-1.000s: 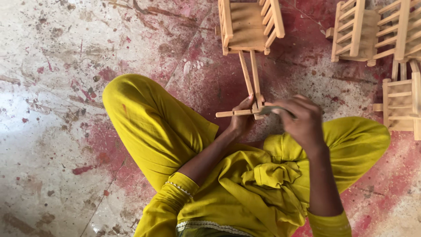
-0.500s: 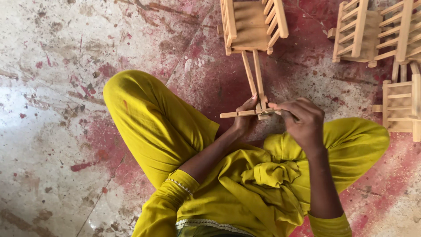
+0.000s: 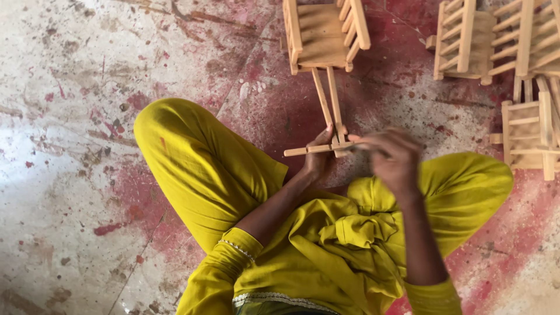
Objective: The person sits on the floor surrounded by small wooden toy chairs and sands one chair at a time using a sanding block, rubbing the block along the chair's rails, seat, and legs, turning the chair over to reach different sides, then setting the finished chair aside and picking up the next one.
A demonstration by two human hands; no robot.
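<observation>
Gripping the pale wooden crossbar of a small slatted wooden cart at twelve o'clock, the left hand steadies it while the blurred right hand, now higher, pinches something unclear.

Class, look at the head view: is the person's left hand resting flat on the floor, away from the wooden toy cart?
No, the left hand grips the crossbar at the end of the wooden toy cart's shaft.
</observation>
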